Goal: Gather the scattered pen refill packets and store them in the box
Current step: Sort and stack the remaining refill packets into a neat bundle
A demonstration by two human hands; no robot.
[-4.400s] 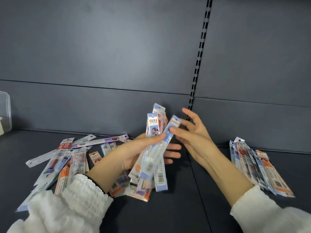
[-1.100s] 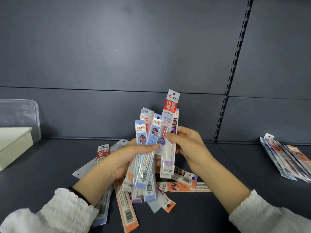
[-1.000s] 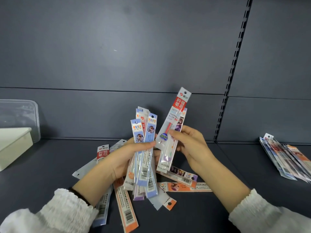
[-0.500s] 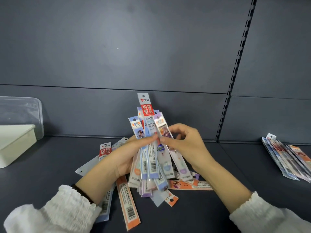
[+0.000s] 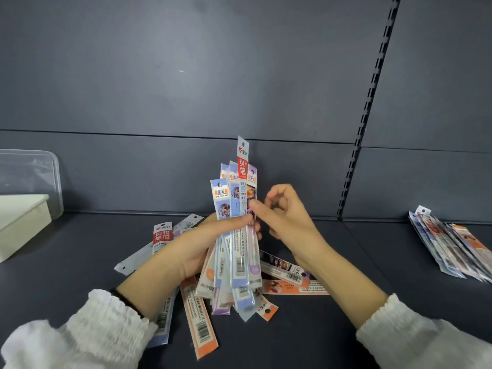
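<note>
My left hand [image 5: 197, 249] grips a bundle of pen refill packets [image 5: 237, 209] upright over the dark shelf, the tallest one with a red label. My right hand [image 5: 287, 222] is just right of the bundle. Its thumb touches the bundle's right edge and its fingers are loosely curled, holding nothing. Loose packets lie flat under and around my hands: a red-labelled one [image 5: 162, 235], an orange one [image 5: 199, 323], and two under my right wrist [image 5: 290, 286]. The white box [image 5: 24, 225] stands at the far left.
A clear plastic lid [image 5: 32, 177] leans against the wall behind the box. A stack of packets [image 5: 452, 249] lies at the far right of the shelf. A slotted upright rail [image 5: 370, 107] runs down the back wall.
My right hand has added the red-labelled and purple packets to the bundle and let them go. The fanned packets are now squared up in my left hand.
</note>
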